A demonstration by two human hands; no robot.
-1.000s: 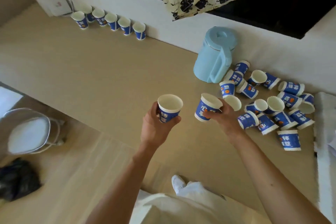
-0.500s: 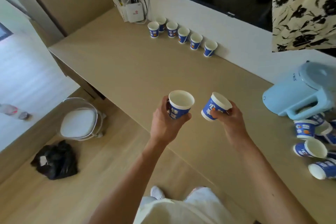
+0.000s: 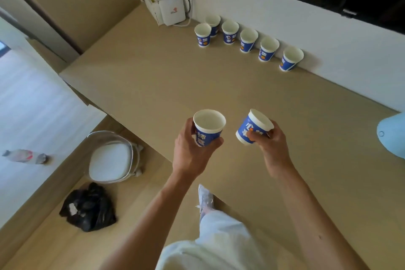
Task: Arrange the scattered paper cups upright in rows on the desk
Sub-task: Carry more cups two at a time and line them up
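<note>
My left hand (image 3: 192,149) grips a blue and white paper cup (image 3: 209,126), upright with its mouth up, above the desk's near edge. My right hand (image 3: 271,144) holds a second paper cup (image 3: 252,127), tilted so its mouth faces up and to the right. Both are over the beige desk (image 3: 153,85). Far back along the white wall stands a row of several upright cups (image 3: 248,40), with one more cup (image 3: 202,35) in front of the row's left end. The scattered cups are out of view.
A white router (image 3: 173,10) with cables leans in the desk's back left corner. A light blue kettle (image 3: 392,136) shows at the right edge. On the floor to the left are a white stool (image 3: 109,160), a black bag (image 3: 87,208) and a plastic bottle (image 3: 24,156).
My view has swung left, away from the pile of cups and the kettle, toward the row at the wall. Both hands carry their cups along, the right one still tilted.
</note>
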